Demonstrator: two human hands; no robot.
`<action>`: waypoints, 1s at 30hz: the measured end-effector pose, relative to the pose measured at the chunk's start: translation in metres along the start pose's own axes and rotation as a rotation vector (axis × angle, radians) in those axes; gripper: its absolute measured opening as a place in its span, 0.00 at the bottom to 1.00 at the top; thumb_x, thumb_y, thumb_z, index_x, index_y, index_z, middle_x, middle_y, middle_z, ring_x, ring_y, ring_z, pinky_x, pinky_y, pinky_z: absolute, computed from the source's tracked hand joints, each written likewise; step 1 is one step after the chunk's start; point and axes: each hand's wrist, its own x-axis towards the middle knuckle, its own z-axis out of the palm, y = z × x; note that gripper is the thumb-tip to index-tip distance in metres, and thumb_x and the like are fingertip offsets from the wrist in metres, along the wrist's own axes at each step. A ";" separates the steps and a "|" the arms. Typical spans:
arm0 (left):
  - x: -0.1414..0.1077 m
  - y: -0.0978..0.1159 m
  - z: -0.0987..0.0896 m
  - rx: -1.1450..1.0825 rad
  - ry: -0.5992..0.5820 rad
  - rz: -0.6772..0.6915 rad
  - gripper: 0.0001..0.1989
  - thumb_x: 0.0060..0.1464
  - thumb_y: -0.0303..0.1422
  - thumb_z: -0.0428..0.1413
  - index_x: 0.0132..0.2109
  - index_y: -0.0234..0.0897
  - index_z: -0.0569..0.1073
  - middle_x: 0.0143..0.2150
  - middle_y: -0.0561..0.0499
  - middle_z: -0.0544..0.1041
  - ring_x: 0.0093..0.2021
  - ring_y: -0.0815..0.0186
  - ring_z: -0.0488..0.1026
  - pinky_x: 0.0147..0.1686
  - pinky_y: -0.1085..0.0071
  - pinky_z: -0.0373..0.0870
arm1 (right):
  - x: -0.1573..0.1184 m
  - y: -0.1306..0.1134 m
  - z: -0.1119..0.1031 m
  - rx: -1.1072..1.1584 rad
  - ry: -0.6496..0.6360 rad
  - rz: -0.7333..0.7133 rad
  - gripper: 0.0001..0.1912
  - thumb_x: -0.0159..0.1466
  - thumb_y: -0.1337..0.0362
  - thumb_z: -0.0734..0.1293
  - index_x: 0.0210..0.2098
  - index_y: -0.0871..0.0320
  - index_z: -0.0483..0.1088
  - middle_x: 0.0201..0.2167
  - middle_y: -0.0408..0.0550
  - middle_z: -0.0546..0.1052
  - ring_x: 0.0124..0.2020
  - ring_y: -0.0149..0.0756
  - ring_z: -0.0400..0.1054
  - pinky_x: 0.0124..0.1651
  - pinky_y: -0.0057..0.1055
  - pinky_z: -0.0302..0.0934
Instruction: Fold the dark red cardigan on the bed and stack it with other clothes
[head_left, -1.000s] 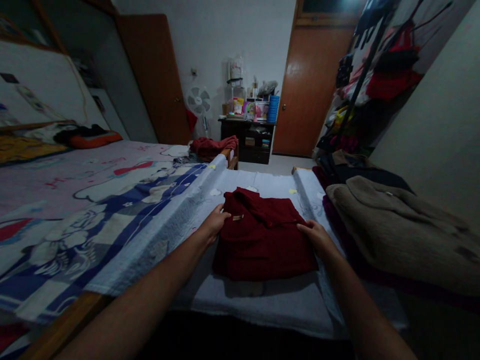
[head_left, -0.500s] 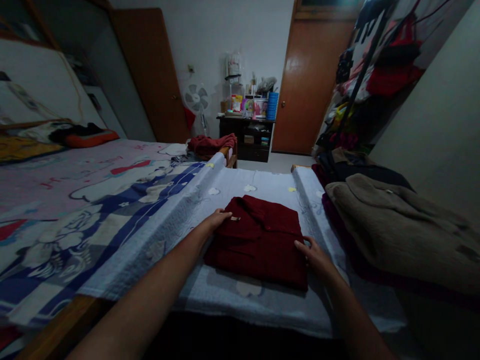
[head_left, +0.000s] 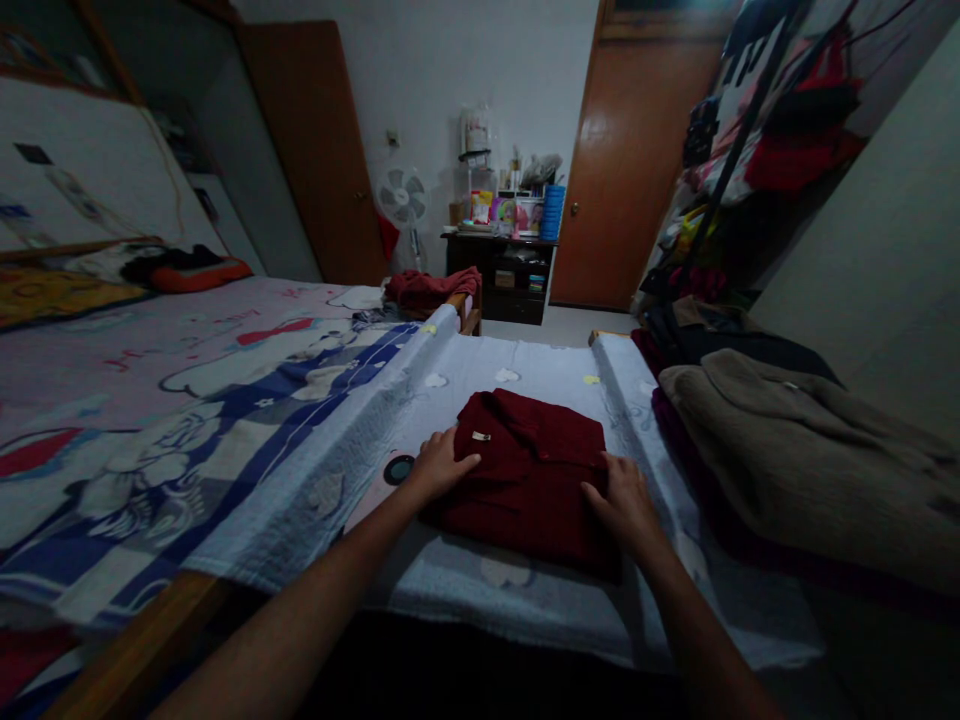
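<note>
A dark red folded garment [head_left: 532, 500], with a collar and a small pale label [head_left: 481, 436] near its top left, lies flat on a light blue cloud-print cloth [head_left: 495, 360]. My left hand [head_left: 442, 468] rests along the garment's left edge, fingers forward and thumb spread onto the fabric. At the right edge, my right hand [head_left: 624, 495] touches the garment with its thumb apart from the fingers. Neither hand visibly pinches the cloth. Beside my left wrist shows a dark round shape with a pale ring [head_left: 398, 468].
To the right lies a stack of folded clothes with a grey-brown fleecy coat [head_left: 795, 440] on top. A bed with a patterned cover [head_left: 225, 350] fills the left side. Beyond stand a fan [head_left: 403, 195], a dark cabinet [head_left: 499, 280] and a wooden door [head_left: 626, 170].
Both hands have loosened from the garment's edges and lie more over its sides, thumbs spread. A dark round shape beside my left wrist has come into view. The garment keeps its place.
</note>
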 end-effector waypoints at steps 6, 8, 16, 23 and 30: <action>-0.016 0.011 0.003 0.197 0.035 0.085 0.25 0.60 0.44 0.48 0.58 0.33 0.65 0.57 0.38 0.71 0.58 0.53 0.66 0.57 0.59 0.59 | 0.013 -0.043 0.030 -0.208 -0.102 -0.260 0.28 0.65 0.58 0.61 0.61 0.63 0.61 0.66 0.59 0.59 0.67 0.48 0.48 0.67 0.48 0.42; -0.019 0.013 -0.001 0.177 0.026 0.103 0.24 0.62 0.43 0.45 0.58 0.33 0.66 0.58 0.39 0.71 0.58 0.55 0.66 0.58 0.61 0.59 | 0.013 -0.045 0.040 -0.247 -0.160 -0.276 0.27 0.66 0.58 0.60 0.62 0.63 0.61 0.66 0.59 0.59 0.68 0.48 0.48 0.67 0.48 0.41; -0.032 0.019 0.005 0.078 -0.062 0.254 0.26 0.62 0.43 0.45 0.61 0.32 0.66 0.64 0.41 0.67 0.65 0.57 0.60 0.64 0.60 0.53 | 0.007 -0.038 0.056 -0.331 -0.103 -0.315 0.27 0.67 0.55 0.58 0.62 0.61 0.61 0.65 0.57 0.60 0.67 0.48 0.48 0.67 0.47 0.39; -0.012 0.008 0.001 -0.241 0.032 0.081 0.23 0.65 0.39 0.37 0.44 0.38 0.75 0.47 0.47 0.79 0.49 0.62 0.74 0.52 0.68 0.67 | 0.005 -0.039 0.059 -0.342 -0.069 -0.308 0.27 0.67 0.54 0.57 0.62 0.60 0.62 0.65 0.56 0.61 0.67 0.47 0.49 0.67 0.47 0.38; 0.034 -0.018 -0.004 -0.124 -0.025 -0.140 0.14 0.51 0.27 0.52 0.43 0.34 0.76 0.45 0.45 0.80 0.44 0.62 0.76 0.45 0.72 0.69 | 0.003 -0.041 0.056 -0.336 -0.082 -0.297 0.28 0.67 0.54 0.58 0.63 0.60 0.60 0.66 0.56 0.60 0.68 0.46 0.48 0.67 0.46 0.37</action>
